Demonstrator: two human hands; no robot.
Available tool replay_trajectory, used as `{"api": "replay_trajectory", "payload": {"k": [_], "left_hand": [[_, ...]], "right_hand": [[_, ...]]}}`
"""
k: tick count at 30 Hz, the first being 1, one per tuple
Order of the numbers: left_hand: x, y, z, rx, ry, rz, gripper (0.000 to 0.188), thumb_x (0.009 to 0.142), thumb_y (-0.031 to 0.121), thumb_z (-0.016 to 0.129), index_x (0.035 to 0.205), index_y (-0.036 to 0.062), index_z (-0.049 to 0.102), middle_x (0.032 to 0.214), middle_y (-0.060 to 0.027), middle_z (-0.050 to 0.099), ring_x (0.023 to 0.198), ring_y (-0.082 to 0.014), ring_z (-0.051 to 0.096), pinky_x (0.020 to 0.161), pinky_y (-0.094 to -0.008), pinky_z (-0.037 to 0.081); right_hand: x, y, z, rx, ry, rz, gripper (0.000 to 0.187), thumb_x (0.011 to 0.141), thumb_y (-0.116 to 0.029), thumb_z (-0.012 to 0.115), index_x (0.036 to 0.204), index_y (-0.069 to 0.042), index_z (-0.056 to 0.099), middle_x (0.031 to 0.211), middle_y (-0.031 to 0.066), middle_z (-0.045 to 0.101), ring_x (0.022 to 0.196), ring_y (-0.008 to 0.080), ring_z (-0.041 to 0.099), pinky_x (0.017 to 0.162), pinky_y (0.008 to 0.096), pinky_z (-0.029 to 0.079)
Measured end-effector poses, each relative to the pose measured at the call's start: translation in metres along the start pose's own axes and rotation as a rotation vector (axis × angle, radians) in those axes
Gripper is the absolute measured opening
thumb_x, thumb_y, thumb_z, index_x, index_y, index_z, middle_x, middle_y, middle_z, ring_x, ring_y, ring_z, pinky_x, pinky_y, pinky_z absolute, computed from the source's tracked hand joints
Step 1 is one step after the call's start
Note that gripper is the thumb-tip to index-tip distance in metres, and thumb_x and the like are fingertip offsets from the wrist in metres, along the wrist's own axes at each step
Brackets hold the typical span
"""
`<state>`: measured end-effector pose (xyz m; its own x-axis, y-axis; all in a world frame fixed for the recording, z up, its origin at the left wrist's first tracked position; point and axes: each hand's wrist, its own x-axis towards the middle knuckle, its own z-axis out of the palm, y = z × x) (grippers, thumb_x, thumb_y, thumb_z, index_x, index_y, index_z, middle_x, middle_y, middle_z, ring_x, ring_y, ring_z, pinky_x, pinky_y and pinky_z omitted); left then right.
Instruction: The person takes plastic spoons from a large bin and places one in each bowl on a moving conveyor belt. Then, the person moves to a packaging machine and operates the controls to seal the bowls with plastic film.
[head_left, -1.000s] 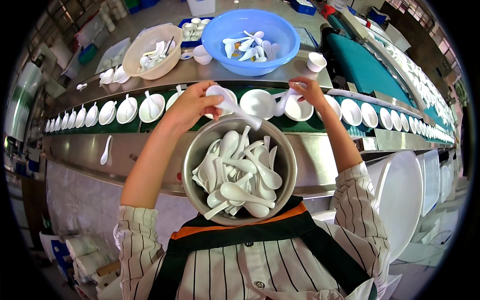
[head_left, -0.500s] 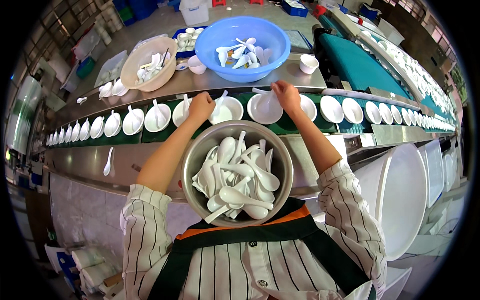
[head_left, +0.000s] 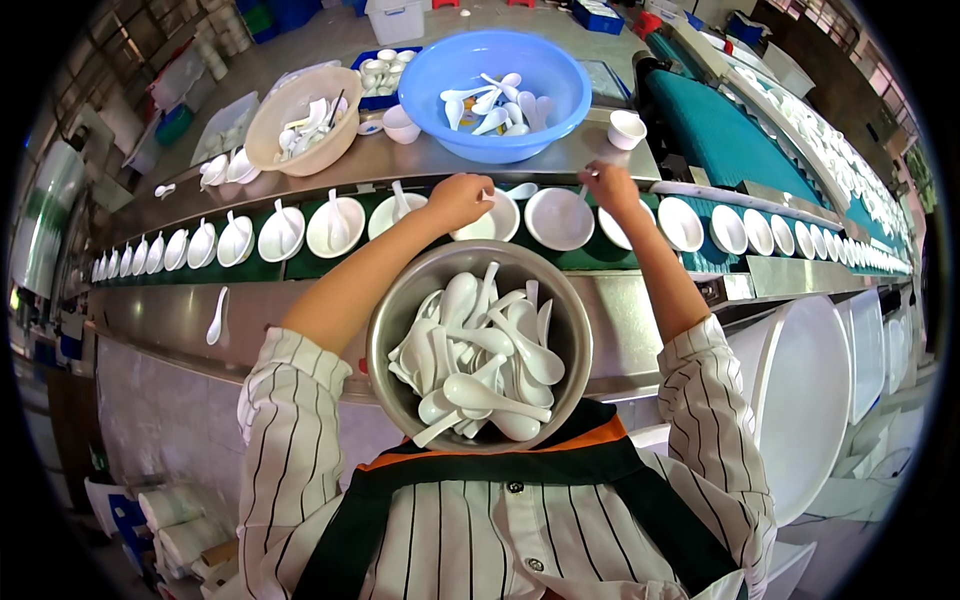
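1. We see grey floor [head_left: 310, 45] across the upper middle.
2. At upper right, we notice bright, barred windows [head_left: 882, 78].
3. We find paler flooring [head_left: 170, 385] at lower left.
4. Dark framework [head_left: 115, 65] lines our upper left, dimly lit.

Left hand [head_left: 462, 200], right hand [head_left: 610, 187] at white bowls [head_left: 548, 226] on green belt [head_left: 592, 254] — steel basin [head_left: 379, 345] of white spoons [head_left: 470, 392] below.

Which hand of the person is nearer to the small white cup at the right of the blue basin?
Right. The right hand is on the near side of the cup; the left hand is farther away, toward the left.
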<state>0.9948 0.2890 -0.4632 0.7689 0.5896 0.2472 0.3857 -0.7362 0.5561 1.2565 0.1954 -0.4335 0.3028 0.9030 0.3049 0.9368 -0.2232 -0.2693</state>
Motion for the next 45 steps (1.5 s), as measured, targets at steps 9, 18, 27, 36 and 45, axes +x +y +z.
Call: {"api": "replay_trajectory", "payload": {"k": [9,18,27,36,45], "left_hand": [[0.050,-0.021,0.027,0.456,-0.302,-0.172,0.023,0.072,0.012,0.055,0.092,0.0026,0.061,0.096,-0.0189,0.060,0.092,-0.0323,0.058,0.078,-0.0421,0.046],[-0.011,-0.013,-0.027,0.108,0.216,0.227,0.013,0.073,0.005,0.056,0.085,0.0030,0.050,0.082,-0.0155,0.052,0.077,-0.0363,0.052,0.065,-0.0411,0.041],[-0.105,-0.074,-0.047,0.381,0.157,0.055,0.031,0.073,-0.004,0.043,0.104,0.0014,0.046,0.115,-0.0172,0.048,0.102,-0.0357,0.048,0.084,-0.0402,0.042],[-0.134,0.093,-0.095,-0.156,-0.642,-0.033,0.032,0.071,0.020,0.067,0.096,0.0039,0.056,0.074,-0.0071,0.057,0.067,-0.0163,0.053,0.061,-0.0288,0.043],[-0.137,0.101,-0.102,-0.609,-0.531,-0.252,0.021,0.070,0.013,0.067,0.089,0.0061,0.060,0.073,0.0055,0.052,0.064,-0.0026,0.044,0.057,-0.0182,0.036]], "right_hand": [[-0.119,-0.140,-0.083,0.058,-0.635,-0.652,0.047,0.074,-0.038,0.063,0.109,-0.008,0.054,0.079,0.0122,0.063,0.070,0.0264,0.062,0.062,0.0352,0.048],[-0.117,-0.124,-0.097,0.441,-0.509,-0.375,0.052,0.069,-0.017,0.066,0.117,-0.011,0.046,0.074,0.0094,0.063,0.067,0.0261,0.062,0.061,0.0355,0.048],[-0.024,-0.056,0.003,0.434,-0.156,-0.126,0.027,0.073,-0.012,0.064,0.094,0.000,0.056,0.080,0.0154,0.064,0.069,0.0277,0.063,0.062,0.0334,0.048],[-0.118,-0.142,-0.057,0.014,-0.640,-0.896,0.029,0.074,-0.023,0.061,0.099,-0.009,0.058,0.080,0.0089,0.061,0.073,0.0285,0.060,0.062,0.0388,0.048],[-0.071,-0.117,-0.076,0.490,-0.491,-0.589,0.027,0.068,-0.013,0.065,0.094,-0.006,0.060,0.086,0.0122,0.061,0.077,0.0277,0.060,0.069,0.0340,0.046]]}}
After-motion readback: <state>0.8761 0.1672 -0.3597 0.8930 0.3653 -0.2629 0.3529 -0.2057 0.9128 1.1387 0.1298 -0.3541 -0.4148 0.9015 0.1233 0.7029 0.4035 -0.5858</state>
